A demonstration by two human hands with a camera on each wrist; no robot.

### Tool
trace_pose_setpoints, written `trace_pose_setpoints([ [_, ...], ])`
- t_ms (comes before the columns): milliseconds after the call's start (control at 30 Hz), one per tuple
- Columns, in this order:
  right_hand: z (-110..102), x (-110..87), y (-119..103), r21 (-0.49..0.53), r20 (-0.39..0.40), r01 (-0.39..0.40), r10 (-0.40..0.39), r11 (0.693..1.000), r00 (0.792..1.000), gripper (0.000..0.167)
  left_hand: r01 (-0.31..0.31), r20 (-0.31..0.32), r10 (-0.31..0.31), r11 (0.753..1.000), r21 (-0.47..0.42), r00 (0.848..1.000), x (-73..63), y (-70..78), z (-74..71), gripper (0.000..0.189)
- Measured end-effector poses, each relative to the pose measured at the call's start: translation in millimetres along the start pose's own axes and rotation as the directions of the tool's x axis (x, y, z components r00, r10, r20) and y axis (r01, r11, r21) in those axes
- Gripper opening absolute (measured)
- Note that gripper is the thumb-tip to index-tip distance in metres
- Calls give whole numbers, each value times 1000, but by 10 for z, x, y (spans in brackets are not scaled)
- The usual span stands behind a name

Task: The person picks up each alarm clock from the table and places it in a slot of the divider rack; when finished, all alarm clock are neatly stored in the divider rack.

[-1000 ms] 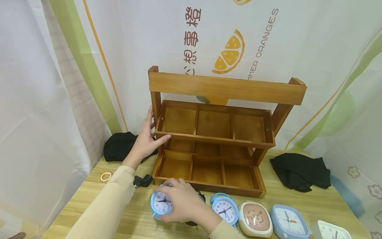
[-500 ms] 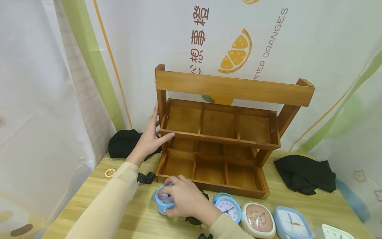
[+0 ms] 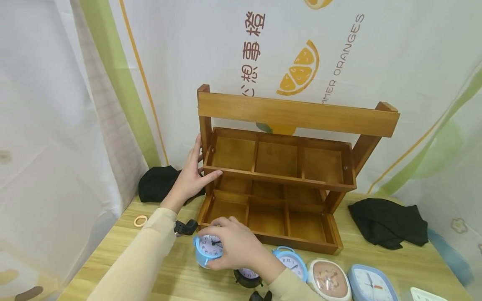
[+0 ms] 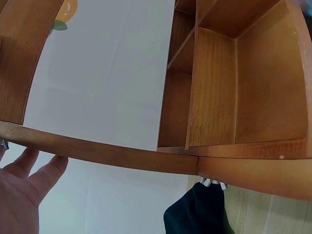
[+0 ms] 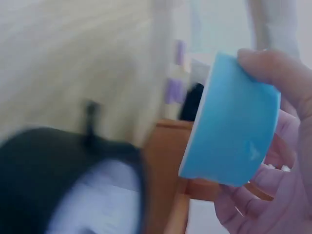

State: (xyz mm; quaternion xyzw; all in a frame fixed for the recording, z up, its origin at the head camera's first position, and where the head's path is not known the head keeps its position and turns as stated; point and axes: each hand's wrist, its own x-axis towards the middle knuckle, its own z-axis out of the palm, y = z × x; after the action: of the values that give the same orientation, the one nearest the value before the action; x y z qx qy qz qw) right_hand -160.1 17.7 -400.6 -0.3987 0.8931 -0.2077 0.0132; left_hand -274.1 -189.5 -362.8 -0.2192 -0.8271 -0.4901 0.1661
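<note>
The right hand (image 3: 239,246) has its grip clamped on the sides of a round blue alarm clock (image 3: 208,248), in front of a two-tier wooden rack (image 3: 297,112); the left hand (image 3: 191,179), fingers apart, rests against the rack's left side, probably steadying it.

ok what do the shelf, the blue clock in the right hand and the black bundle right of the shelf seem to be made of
Shelf: wood by the look, brown-stained with a slight sheen; grain shows.
Blue clock: probably plastic, smooth and evenly coloured outside, though painted metal is possible.
Black bundle: apparently fabric, matte, judging by its soft folds.
</note>
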Motion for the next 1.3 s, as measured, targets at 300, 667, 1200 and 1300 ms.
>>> trace_pose_setpoints([
  [300, -285, 118, 311, 202, -103, -130, 153, 971, 983, 63, -12, -4, 12, 1000, 1, 1000, 0, 16, -12, 117],
  [667, -119, 416, 620, 163, -199, -309, 338, 937, 920, 71, -15, -6, 15, 1000, -2, 1000, 14, -4, -6, 116],
  [1200, 85, 473, 731, 141, -100, -431, 446, 891, 889, 70, -16, -10, 16, 1000, 1, 1000, 16, -9, -5, 115],
  [1300, 69, 435, 747, 149, -79, -411, 425, 900, 902, 75, -11, -6, 11, 1000, 5, 1000, 15, -18, -2, 115],
])
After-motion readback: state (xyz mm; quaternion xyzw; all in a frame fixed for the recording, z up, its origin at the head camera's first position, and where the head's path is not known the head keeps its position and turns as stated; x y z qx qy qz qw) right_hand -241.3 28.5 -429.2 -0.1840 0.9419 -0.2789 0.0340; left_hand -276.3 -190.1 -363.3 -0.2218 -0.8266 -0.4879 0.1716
